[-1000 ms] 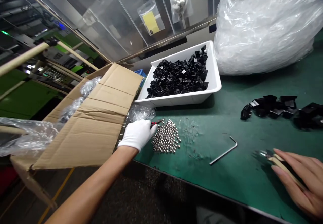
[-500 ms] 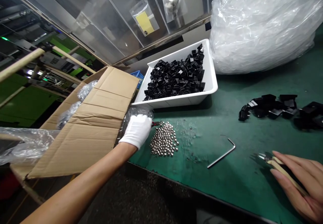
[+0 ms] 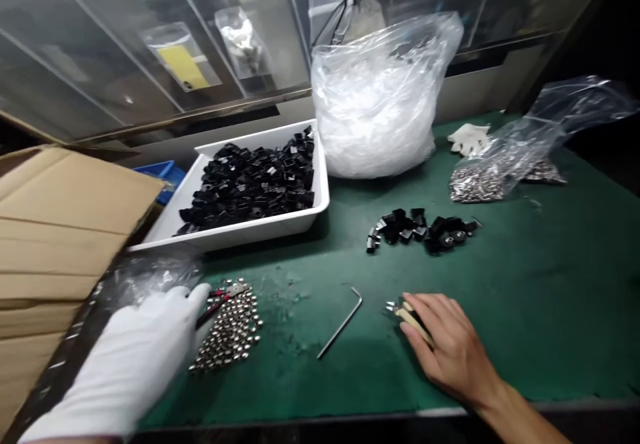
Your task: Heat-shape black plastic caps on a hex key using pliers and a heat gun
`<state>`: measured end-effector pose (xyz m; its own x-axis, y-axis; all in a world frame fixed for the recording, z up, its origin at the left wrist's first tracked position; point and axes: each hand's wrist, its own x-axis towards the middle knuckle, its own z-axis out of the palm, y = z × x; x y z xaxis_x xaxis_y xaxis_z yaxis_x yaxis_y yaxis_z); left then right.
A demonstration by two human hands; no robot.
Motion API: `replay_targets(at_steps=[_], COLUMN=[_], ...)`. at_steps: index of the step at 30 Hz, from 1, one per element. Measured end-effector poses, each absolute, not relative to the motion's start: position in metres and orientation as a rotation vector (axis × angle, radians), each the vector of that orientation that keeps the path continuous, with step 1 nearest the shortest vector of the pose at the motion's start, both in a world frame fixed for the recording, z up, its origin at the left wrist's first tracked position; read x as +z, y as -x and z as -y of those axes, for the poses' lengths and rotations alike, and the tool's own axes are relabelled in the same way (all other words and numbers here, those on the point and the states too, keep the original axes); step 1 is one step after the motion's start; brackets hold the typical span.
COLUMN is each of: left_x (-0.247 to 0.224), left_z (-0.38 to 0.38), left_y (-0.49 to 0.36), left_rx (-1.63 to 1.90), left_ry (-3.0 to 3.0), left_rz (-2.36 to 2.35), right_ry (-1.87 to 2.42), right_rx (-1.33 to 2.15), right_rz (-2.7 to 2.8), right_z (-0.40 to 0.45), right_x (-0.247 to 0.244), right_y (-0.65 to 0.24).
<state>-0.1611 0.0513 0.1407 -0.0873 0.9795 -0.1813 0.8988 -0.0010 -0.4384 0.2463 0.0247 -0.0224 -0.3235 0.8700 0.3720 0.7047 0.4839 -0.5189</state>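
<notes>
My left hand [image 3: 145, 347], in a white glove, is closed around the handles of red-and-black pliers [image 3: 220, 301]; most of the grip is hidden and slightly blurred. The pliers' jaws lie over the upper edge of a pile of small shiny metal parts [image 3: 230, 331]. Bare, my right hand [image 3: 443, 337] grips cream-handled nippers [image 3: 415, 324], their tips pointing left just above the green table. Between the hands lies an L-shaped hex key [image 3: 341, 324]. Beyond the right hand is a cluster of small black plastic parts [image 3: 405, 226].
A white tray [image 3: 265, 224] heaped with black plastic parts [image 3: 255, 177] stands at the back left, beside an open cardboard box [image 3: 55, 231]. Behind are a large clear bag [image 3: 375, 111], a bag of metal parts [image 3: 477, 183] and a white glove [image 3: 469, 139].
The view has swung right, bringing the bag of metal parts and the glove into sight. My left hand shows more of the pliers beside the metal pile. My right hand still holds the nippers.
</notes>
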Motion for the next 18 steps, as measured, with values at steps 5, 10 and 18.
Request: replay_targets(at_steps=[5,10,18], left_x=[0.122,0.098,0.077], left_z=[-0.057,-0.078,-0.106], left_y=[0.083,0.016,-0.031], left_rx=[0.684,0.46,0.422], left_ry=[2.086,2.169,2.177], left_rz=[1.904,1.913,1.912], right_ry=[1.316,1.358,1.355], right_rx=[0.373,0.376,0.371], right_rz=[2.093,2.033,1.977], right_z=[-0.021,-0.008,0.006], right_x=[-0.017,-0.015,-0.024], right_y=[-0.249,-0.267,-0.288])
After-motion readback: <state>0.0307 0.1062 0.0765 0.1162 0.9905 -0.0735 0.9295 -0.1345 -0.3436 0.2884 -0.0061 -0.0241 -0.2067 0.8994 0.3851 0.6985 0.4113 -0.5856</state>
